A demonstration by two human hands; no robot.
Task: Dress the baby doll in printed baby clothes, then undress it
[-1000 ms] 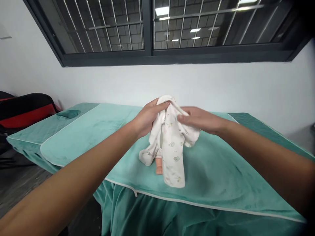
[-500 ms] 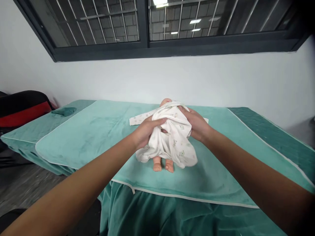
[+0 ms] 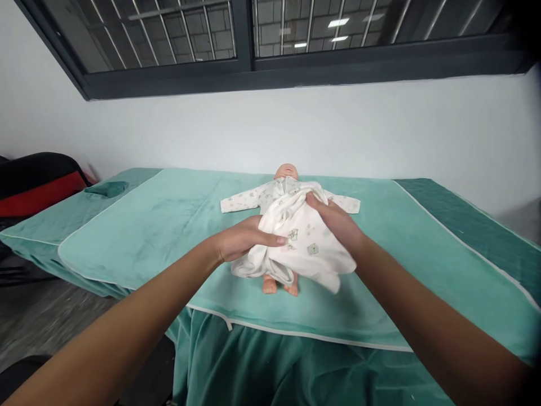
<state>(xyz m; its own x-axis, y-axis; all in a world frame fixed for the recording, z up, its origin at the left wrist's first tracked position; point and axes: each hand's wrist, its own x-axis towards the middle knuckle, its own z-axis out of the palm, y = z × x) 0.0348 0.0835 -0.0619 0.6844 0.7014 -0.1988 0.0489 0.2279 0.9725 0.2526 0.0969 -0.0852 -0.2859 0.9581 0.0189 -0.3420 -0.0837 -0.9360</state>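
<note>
A baby doll (image 3: 286,170) lies on its back with its head toward the wall, wearing a white printed long-sleeved top (image 3: 240,202) with both sleeves spread sideways. Over its torso and legs I hold a bunched white baby garment (image 3: 310,245) with small animal prints; its exact cut cannot be made out. My left hand (image 3: 242,237) grips the garment's left side, thumb on top. At the upper right, the fingers of my right hand (image 3: 338,217) pinch its gathered edge. Only the doll's feet (image 3: 270,285) show below the cloth.
The doll rests on a light green plush sheet (image 3: 169,225) with white piping, over a darker green bed cover (image 3: 270,366). A white wall (image 3: 253,129) and a dark-framed barred window (image 3: 253,65) stand behind. At left is a black and red chair (image 3: 42,186).
The garment has come down and nearer, uncovering the doll's face and the chest of its top. Its lower right part now spreads wider, and my left hand has moved slightly left and down.
</note>
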